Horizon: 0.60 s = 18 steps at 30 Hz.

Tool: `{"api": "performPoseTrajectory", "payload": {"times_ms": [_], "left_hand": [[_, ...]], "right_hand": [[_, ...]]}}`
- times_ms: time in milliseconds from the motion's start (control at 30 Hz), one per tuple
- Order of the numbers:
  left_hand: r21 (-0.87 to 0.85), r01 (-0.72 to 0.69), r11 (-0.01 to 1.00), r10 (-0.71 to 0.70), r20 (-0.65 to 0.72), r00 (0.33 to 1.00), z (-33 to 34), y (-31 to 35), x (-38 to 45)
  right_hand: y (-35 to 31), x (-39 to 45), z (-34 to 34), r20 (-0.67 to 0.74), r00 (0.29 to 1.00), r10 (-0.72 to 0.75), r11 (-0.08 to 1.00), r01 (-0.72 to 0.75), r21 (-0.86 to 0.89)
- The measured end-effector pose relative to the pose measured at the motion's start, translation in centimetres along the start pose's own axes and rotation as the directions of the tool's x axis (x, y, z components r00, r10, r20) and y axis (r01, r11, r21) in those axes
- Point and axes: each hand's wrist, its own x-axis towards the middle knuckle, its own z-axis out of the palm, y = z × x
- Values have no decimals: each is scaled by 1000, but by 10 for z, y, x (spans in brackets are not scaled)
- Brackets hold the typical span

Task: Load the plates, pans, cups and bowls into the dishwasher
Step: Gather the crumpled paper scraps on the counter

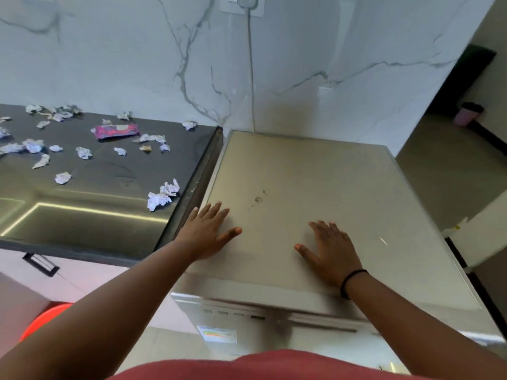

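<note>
The person wore a reddish-pink top (274, 366), seen only as a strip at the 6 o'clock edge, so its cut could not be judged. Both arms were bare, with no sleeves showing. A thin black band (349, 282), perhaps a hair tie, circled the right wrist, toward 4 o'clock.
</note>
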Motion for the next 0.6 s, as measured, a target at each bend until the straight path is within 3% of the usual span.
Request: {"api": "performPoseTrajectory", "payload": {"times_ms": [333, 600], "left_hand": [[-43, 106, 993, -111, -110, 988, -50, -56, 46], [33, -23, 999, 29, -199, 980, -125, -131, 131]], "right_hand": [[-75, 131, -28, -20, 983, -182, 978, 179, -103], [-165, 240, -74, -130, 971, -201, 949, 160, -273]]}}
